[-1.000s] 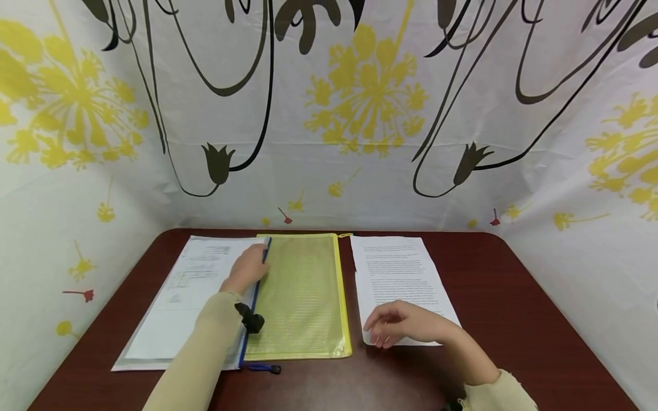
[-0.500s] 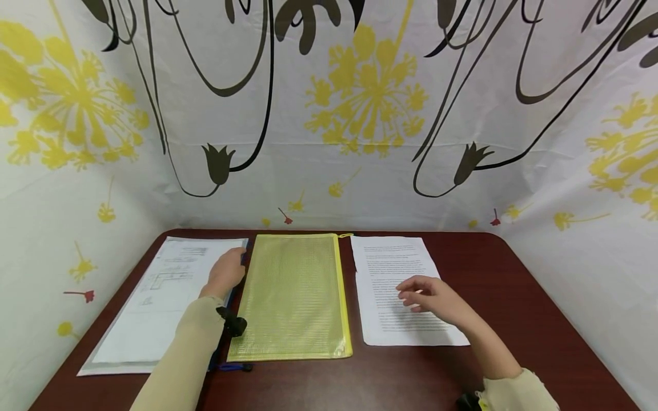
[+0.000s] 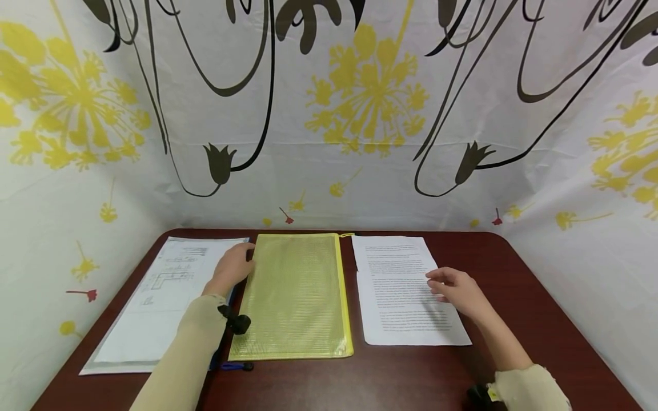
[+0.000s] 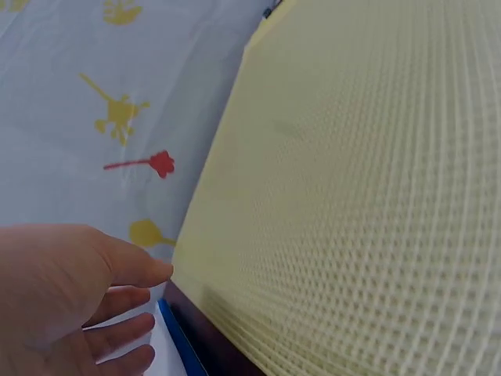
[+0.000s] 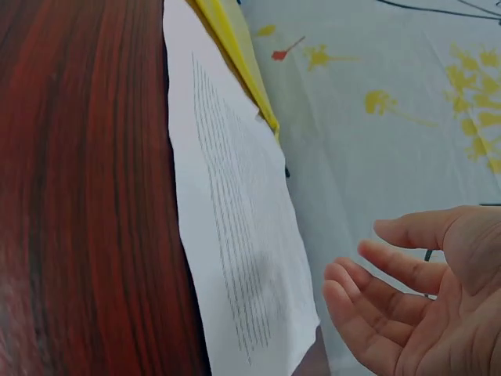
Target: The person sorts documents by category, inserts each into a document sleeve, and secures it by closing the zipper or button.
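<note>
My left hand (image 3: 230,269) is over the right border of a clear blue-edged zip folder (image 3: 149,319) with printed sheets showing through. Its fingertips are near the left edge of a yellow mesh zip pouch (image 3: 295,297). In the left wrist view nothing shows between the thumb and the loosely bent fingers (image 4: 117,333); the folder's blue edge (image 4: 182,341) lies just beyond them. Right of the pouch lies a small stack of printed paper (image 3: 396,291). Above its right edge hovers my right hand (image 3: 460,291), fingers loosely bent and holding nothing, as the right wrist view confirms.
All lie on a dark reddish-brown table (image 3: 390,382) with rounded far corners. A white cloth (image 3: 334,194) with a plant pattern hangs behind and at both sides. A blue zipper pull (image 3: 236,366) sticks out near the pouch's lower left corner.
The left hand slid the clear folder leftward, out from over the yellow pouch, then let go of it and shifted slightly right. My right hand moved right and up across the papers.
</note>
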The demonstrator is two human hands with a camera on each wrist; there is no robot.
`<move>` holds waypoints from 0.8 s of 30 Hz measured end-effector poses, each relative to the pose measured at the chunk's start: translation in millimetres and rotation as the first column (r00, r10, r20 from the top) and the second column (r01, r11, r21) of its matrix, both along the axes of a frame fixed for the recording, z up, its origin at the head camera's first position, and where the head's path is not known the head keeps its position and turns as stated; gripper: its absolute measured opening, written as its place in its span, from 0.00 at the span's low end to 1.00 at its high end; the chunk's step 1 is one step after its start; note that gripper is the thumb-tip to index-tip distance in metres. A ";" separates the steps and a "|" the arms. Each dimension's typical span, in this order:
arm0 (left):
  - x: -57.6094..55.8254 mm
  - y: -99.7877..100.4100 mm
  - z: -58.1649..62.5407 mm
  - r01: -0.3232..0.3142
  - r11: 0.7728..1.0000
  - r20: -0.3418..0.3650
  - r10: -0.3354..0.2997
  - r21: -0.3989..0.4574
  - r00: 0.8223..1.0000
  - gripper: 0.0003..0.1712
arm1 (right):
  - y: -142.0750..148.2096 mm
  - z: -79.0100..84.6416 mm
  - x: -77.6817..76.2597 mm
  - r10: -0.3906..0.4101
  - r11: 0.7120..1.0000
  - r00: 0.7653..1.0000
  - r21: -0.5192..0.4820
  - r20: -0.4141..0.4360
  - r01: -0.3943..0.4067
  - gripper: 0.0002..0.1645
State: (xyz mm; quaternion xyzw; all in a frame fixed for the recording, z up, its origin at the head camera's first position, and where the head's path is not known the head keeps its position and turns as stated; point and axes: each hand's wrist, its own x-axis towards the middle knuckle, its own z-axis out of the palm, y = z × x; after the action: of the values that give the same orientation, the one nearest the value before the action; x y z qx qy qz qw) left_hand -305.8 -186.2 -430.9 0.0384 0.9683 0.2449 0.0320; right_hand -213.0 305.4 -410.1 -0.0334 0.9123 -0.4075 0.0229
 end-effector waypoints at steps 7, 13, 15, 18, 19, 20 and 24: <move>2.8 15.2 6.6 0.018 0.996 0.015 -0.020 0.091 1.000 0.31 | 12.0 -5.0 -5.0 -0.057 0.994 0.998 0.086 -0.035 0.060 0.21; 3.8 27.4 9.4 0.059 0.983 -0.001 -0.059 0.172 0.998 0.30 | 19.1 -8.9 -7.8 -0.097 0.983 0.994 0.155 -0.042 0.103 0.23; 4.5 31.7 10.3 0.071 0.977 -0.005 -0.071 0.200 0.997 0.30 | 21.0 -10.0 -8.7 -0.106 0.980 0.994 0.168 -0.035 0.110 0.24; 5.4 38.5 11.2 0.091 0.969 -0.013 -0.091 0.229 0.996 0.30 | 21.9 -11.2 -9.2 -0.121 0.972 0.993 0.200 -0.018 0.122 0.25; 5.6 40.8 11.2 0.102 0.967 -0.016 -0.101 0.232 0.995 0.30 | 21.9 -11.6 -9.3 -0.125 0.969 0.992 0.212 -0.012 0.124 0.26; 5.7 43.2 10.6 0.112 0.965 -0.021 -0.111 0.237 0.994 0.30 | 21.9 -11.7 -9.3 -0.127 0.967 0.992 0.221 -0.004 0.125 0.27; 8.5 54.1 10.4 0.135 0.952 -0.019 -0.135 0.274 0.991 0.30 | 20.7 -12.5 -9.1 -0.132 0.958 0.991 0.261 0.037 0.118 0.32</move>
State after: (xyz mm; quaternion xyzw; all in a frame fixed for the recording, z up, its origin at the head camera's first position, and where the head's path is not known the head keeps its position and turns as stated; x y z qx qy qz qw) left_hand -297.2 -132.1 -420.5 0.1084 0.9200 0.3743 0.0432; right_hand -222.1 326.1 -422.6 0.0386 0.9569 -0.2865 0.0258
